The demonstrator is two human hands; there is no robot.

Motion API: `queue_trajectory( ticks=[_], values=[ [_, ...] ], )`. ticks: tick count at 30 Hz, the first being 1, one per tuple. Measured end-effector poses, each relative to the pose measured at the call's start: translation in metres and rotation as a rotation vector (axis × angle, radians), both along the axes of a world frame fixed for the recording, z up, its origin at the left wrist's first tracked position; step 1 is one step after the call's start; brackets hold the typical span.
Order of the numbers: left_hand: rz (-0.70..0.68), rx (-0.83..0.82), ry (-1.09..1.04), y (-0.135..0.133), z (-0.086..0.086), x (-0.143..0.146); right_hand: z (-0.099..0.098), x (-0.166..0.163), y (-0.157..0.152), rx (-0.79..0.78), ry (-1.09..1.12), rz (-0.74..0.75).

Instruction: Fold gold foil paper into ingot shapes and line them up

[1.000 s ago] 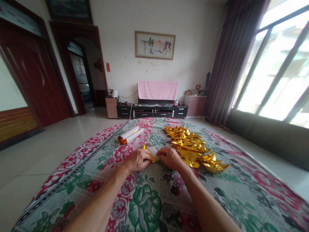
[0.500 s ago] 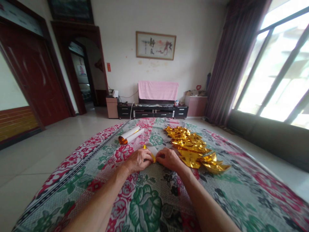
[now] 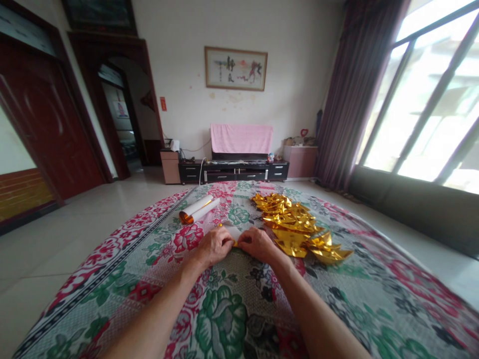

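Between my two hands is a small sheet of gold foil paper (image 3: 234,231), its white back showing and a bit of gold along the folded edge. My left hand (image 3: 216,245) is closed, thumb and fingers pinching the near left edge of the paper. Opposite it, my right hand (image 3: 257,244) pinches the near right edge. The fingertips of both hands nearly meet, and they hide part of the fold. To the right of my right hand lies a pile of folded gold paper ingots (image 3: 290,222).
Rolled gold foil sheets (image 3: 198,209) with white backs lie beyond my left hand. A flowered cloth (image 3: 220,319) covers the rounded table. Farther off stand a black TV cabinet (image 3: 239,172) and a screen under a pink towel (image 3: 241,138).
Both hands have drawn slightly closer together along the paper's near edge, and less gold shows there. The view has turned a little to the right.
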State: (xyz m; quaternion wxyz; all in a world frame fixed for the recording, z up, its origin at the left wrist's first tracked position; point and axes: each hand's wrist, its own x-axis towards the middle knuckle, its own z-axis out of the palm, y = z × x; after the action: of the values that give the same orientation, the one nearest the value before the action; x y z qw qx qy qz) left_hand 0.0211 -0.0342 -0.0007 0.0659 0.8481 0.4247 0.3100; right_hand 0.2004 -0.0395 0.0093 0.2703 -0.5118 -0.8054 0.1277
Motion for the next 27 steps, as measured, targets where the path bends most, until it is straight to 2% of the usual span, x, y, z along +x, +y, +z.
queue_trajectory(
  ticks=[12, 19, 27],
  values=[
    [0.154, -0.002, 0.065, -0.003, -0.001, 0.009, 0.0, 0.002, 0.003, 0.002, -0.01, 0.088],
    [0.195, -0.001, 0.111, -0.008, 0.003, 0.013, 0.004, 0.002, 0.001, -0.005, -0.044, 0.081],
    [0.185, 0.012, 0.107, -0.008, 0.001, 0.012, 0.006, 0.003, -0.001, -0.027, -0.043, 0.077]
  ],
)
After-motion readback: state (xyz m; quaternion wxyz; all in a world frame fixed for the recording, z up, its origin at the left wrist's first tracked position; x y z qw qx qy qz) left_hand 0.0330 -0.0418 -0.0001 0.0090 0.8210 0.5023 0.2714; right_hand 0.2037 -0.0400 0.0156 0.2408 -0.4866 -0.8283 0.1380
